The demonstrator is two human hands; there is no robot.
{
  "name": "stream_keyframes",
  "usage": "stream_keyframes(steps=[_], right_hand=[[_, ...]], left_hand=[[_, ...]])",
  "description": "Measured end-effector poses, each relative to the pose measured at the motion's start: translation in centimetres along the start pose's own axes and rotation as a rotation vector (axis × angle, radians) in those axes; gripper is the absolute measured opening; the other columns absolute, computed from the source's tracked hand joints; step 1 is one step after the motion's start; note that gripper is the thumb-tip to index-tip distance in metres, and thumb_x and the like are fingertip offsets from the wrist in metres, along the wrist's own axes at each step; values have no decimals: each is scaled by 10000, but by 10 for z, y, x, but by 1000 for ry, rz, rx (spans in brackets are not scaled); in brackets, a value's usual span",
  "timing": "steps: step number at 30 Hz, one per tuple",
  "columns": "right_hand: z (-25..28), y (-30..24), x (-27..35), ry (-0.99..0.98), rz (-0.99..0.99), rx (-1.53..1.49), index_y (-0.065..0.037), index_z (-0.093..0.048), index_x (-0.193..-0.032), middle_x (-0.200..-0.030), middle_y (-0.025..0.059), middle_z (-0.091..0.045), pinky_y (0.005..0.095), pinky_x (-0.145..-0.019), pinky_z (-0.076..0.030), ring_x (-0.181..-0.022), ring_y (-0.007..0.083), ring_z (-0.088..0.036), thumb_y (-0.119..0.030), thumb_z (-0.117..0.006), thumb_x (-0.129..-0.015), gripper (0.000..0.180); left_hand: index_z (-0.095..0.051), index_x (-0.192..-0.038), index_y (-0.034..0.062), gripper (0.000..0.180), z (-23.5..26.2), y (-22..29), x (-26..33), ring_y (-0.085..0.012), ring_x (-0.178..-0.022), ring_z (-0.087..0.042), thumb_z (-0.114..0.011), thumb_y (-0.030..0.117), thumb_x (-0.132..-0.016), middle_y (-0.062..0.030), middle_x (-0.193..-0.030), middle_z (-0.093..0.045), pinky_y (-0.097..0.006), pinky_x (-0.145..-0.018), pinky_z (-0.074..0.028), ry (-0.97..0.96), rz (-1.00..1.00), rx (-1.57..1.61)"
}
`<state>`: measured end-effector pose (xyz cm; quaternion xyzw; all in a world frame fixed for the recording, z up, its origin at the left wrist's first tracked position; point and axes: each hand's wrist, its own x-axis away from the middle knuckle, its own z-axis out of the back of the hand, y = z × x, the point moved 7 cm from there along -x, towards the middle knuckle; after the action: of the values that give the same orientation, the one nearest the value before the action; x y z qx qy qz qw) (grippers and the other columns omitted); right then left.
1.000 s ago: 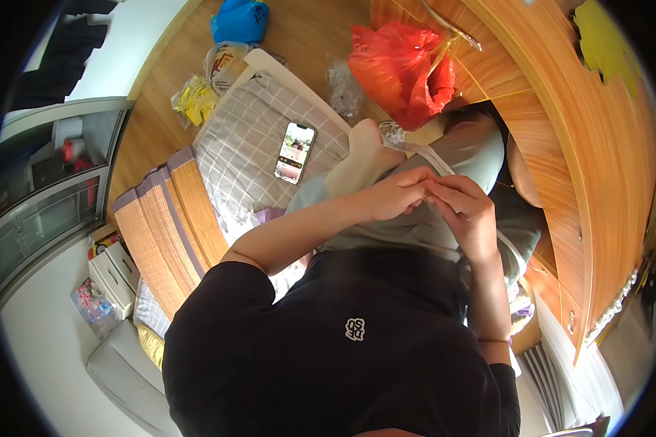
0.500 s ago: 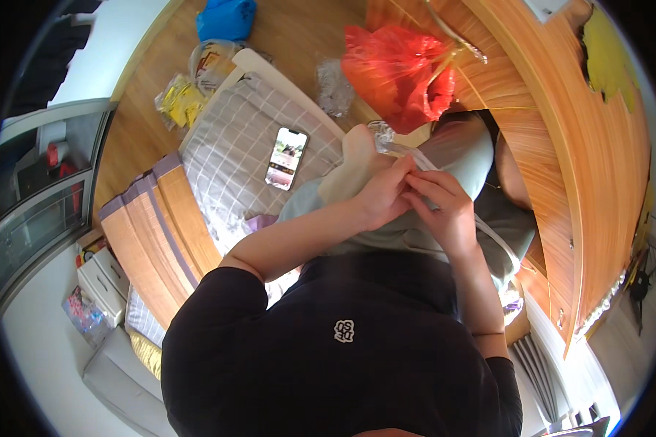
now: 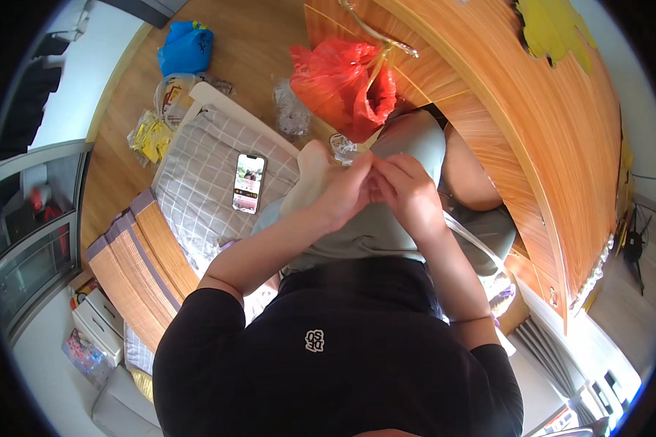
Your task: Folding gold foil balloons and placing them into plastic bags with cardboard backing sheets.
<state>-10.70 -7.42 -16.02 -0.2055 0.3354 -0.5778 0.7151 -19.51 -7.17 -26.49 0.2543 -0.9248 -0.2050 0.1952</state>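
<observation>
My left hand and my right hand meet fingertip to fingertip over my lap, just above my grey-green shorts. The fingers of both are curled and pinched together, and whatever lies between them is hidden. My bare foot rests right beside the left hand. A small clear crumpled wrapper lies just beyond the fingertips. A red plastic bag sits on the wooden floor a little farther out.
A phone with a lit screen lies on a grey checked cushion to my left. A blue bag, yellow packets and a clear bag are on the floor. A wooden cabinet curves along my right.
Both hands have stayed pinched together and shifted slightly toward my foot. The fingers have worked a little against each other.
</observation>
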Motion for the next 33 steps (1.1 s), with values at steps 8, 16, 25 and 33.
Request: stream_keyframes(steps=[8, 16, 25, 33], right_hand=[[9, 65, -41, 104, -151, -46, -20, -724, -1009, -914, 134, -682, 373, -733, -556, -797, 291, -677, -14, -716, -830, 179], [-42, 113, -99, 11, -377, -45, -22, -683, -1174, -980, 242, -707, 438, -843, -552, -952, 392, -697, -108, -583, -866, 335], [-78, 120, -113, -405, -438, 169, -19, -729, -1029, -1053, 216, -721, 426, -841, -580, -1018, 358, -703, -132, -575, -880, 242], [-70, 123, -96, -360, -452, 44, -39, -741, -954, -985, 215, -718, 452, -857, -554, -975, 365, -697, -130, -587, -817, 226]], left_hand=[[-549, -1205, 82, 494, 23, 42, -42, -185, -990, -649, -418, 534, -1054, -59, -1097, -653, -344, -867, -518, 342, -29, -360], [-567, -1086, 18, 211, 105, 72, -81, -162, -865, -633, -654, 169, -966, -64, -913, -639, -308, -765, -496, 606, -535, -1120], [-550, -1148, 22, 271, 75, 60, -39, -158, -945, -603, -683, 128, -936, -69, -1059, -601, -298, -822, -500, 519, -540, -1052], [-534, -1237, 2, 484, 66, 59, -68, -258, -1045, -640, -765, 193, -857, -157, -1144, -636, -358, -878, -510, 542, -815, -1242]])
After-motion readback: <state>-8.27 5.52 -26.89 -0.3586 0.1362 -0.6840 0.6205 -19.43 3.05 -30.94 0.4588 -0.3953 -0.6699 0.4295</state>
